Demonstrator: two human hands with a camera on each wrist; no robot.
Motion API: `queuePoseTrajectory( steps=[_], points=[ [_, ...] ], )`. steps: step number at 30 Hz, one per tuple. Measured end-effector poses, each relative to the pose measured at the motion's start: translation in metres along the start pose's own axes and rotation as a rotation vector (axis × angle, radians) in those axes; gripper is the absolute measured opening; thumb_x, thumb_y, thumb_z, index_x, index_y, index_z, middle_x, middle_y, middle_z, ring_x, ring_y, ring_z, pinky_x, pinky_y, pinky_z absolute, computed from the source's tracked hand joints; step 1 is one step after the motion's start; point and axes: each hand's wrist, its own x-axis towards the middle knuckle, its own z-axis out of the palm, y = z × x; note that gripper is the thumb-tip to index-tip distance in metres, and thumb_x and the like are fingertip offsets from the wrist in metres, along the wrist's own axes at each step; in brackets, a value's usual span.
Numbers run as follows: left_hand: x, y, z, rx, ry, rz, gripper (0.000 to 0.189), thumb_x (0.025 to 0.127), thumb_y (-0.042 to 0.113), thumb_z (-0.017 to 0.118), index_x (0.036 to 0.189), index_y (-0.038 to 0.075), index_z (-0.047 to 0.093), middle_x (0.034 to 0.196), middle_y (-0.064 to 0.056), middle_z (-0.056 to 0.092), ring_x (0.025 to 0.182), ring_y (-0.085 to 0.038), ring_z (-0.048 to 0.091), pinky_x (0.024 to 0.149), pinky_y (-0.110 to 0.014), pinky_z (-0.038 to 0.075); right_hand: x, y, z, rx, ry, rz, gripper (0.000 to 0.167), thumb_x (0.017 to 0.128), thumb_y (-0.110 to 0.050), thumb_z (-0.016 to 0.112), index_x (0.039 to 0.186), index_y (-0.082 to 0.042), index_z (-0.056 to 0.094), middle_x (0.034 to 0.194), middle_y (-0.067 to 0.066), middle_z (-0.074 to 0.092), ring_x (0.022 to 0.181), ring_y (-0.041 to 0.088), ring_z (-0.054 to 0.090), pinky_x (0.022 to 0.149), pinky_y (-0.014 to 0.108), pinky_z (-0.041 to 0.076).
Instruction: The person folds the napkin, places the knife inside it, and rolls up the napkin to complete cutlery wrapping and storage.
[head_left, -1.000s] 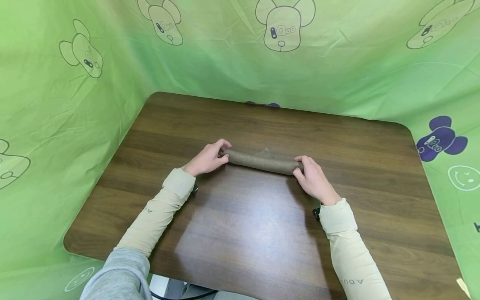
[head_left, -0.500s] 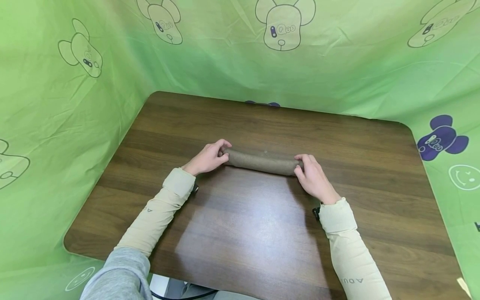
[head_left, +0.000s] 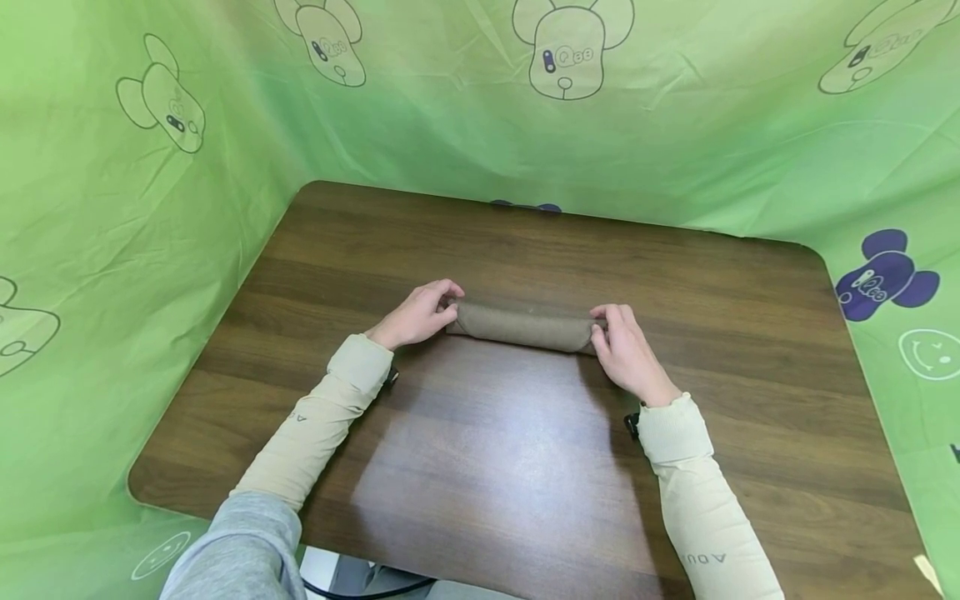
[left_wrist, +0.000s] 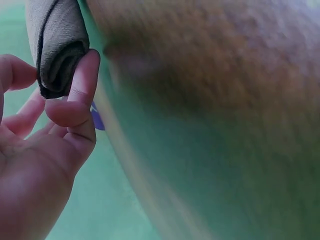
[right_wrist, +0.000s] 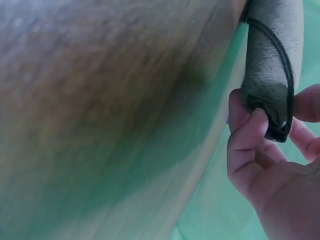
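Observation:
A grey-brown cloth roll (head_left: 525, 326) lies crosswise near the middle of the wooden table. Its left end is pinched between the thumb and fingers of my left hand (head_left: 417, 315); my right hand (head_left: 628, 354) grips the right end the same way. Seen from the left wrist, the rolled cloth (left_wrist: 59, 42) shows coiled layers at its end, with the fingers (left_wrist: 85, 80) around it. From the right wrist, the cloth (right_wrist: 272, 60) has a dark edge running slantwise across it. A flap edge shows along the near side in the head view.
The brown table (head_left: 525, 492) has rounded corners and reaches up to green printed curtains (head_left: 450, 100) at the back and sides. A small pale piece (head_left: 927, 573) is at the right edge. A black cable (head_left: 367, 595) hangs below the front edge.
The roll has turned in place between my hands, and a flap edge now shows on its near side. The thin corner that stuck up behind it is gone from view. Both hands have hardly shifted.

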Motion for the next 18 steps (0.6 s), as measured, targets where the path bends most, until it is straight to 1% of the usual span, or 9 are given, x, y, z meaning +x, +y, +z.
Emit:
queuePoseTrajectory(
  steps=[4, 9, 14, 18],
  points=[
    [0.0003, -0.0007, 0.001, 0.033, 0.022, 0.033, 0.028, 0.091, 0.009, 0.052, 0.117, 0.002, 0.057, 0.119, -0.015, 0.061, 0.106, -0.025, 0.059, 0.094, -0.037, 0.047, 0.0006, 0.0002, 0.0009, -0.005, 0.009, 0.009, 0.018, 0.097, -0.004, 0.046, 0.112, 0.005, 0.05, 0.111, 0.026, 0.048, 0.084, 0.03, 0.056, 0.078, 0.044, 0.045],
    [-0.0008, -0.0004, 0.0009, 0.052, 0.042, 0.053, 0.019, 0.092, 0.009, 0.051, 0.109, 0.005, 0.059, 0.111, -0.012, 0.061, 0.1, -0.023, 0.058, 0.089, -0.036, 0.048, 0.0002, 0.0002, 0.0009, -0.018, 0.015, 0.026, 0.012, 0.099, -0.009, 0.047, 0.104, 0.001, 0.052, 0.107, 0.023, 0.048, 0.085, 0.03, 0.055, 0.079, 0.045, 0.045],
    [-0.0026, -0.0006, 0.0005, 0.067, 0.031, 0.046, 0.016, 0.094, 0.012, 0.052, 0.107, 0.008, 0.061, 0.109, -0.009, 0.06, 0.094, -0.02, 0.056, 0.086, -0.034, 0.047, -0.0006, 0.0005, 0.0002, -0.016, 0.006, 0.048, 0.016, 0.1, -0.012, 0.046, 0.102, 0.0, 0.055, 0.111, 0.023, 0.048, 0.087, 0.033, 0.058, 0.081, 0.048, 0.046],
    [-0.0052, 0.0002, 0.0004, 0.103, 0.016, 0.039, 0.019, 0.094, 0.02, 0.058, 0.11, 0.011, 0.061, 0.111, -0.006, 0.057, 0.093, -0.019, 0.053, 0.086, -0.034, 0.045, -0.0011, -0.0001, -0.0008, -0.013, -0.017, 0.069, 0.021, 0.1, -0.017, 0.046, 0.105, 0.001, 0.057, 0.113, 0.023, 0.048, 0.09, 0.033, 0.059, 0.083, 0.048, 0.046]
  ],
)
